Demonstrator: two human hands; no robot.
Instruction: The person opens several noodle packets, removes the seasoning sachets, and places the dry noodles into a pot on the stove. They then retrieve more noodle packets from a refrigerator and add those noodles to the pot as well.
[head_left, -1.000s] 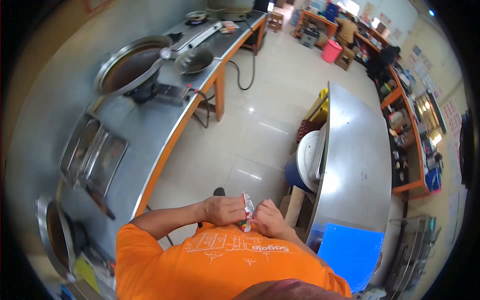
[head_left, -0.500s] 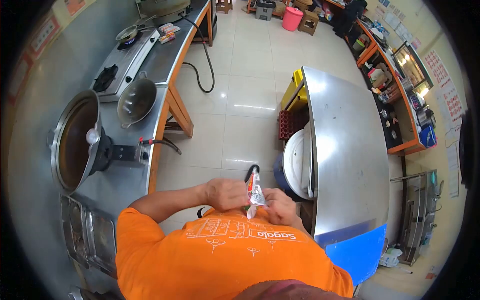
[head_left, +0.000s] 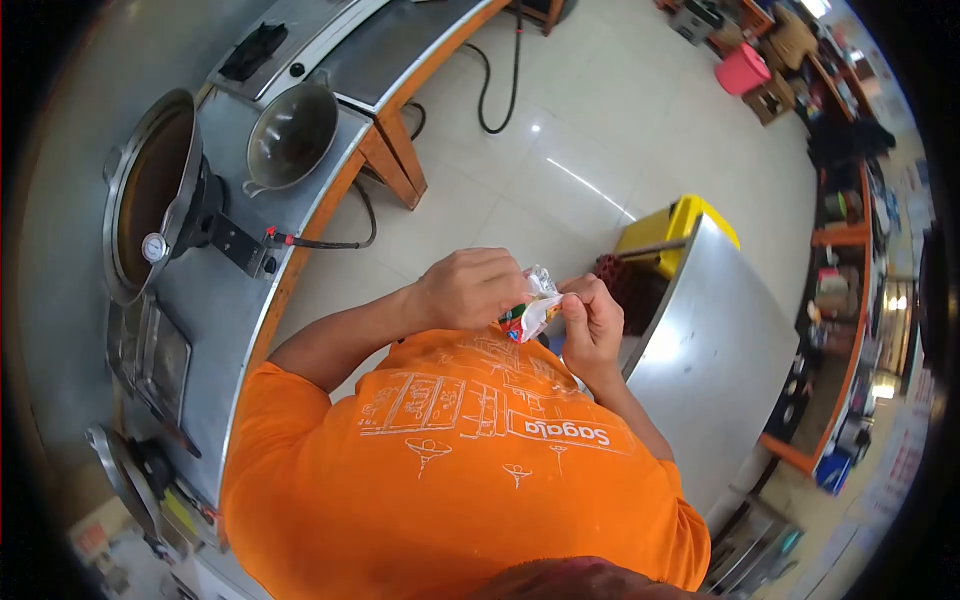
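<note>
A crumpled plastic packet (head_left: 533, 309), white with red, green and yellow print, is held up in front of my chest. My left hand (head_left: 470, 289) is closed around its left side, fingers curled under. My right hand (head_left: 594, 314) pinches the packet's right edge between thumb and fingers. The white film looks stretched between the two hands. What lies inside the packet is hidden.
On the left steel counter stand a wok (head_left: 292, 137), a large pan with a dial thermometer (head_left: 154, 247), a gas stove (head_left: 283, 45) and metal trays (head_left: 160, 360). A steel table (head_left: 700, 340) is on my right, near a yellow bin (head_left: 660, 238).
My view has turned left toward the counter. Both hands and the packet have risen in view, and the packet's white film now spreads toward my right hand.
</note>
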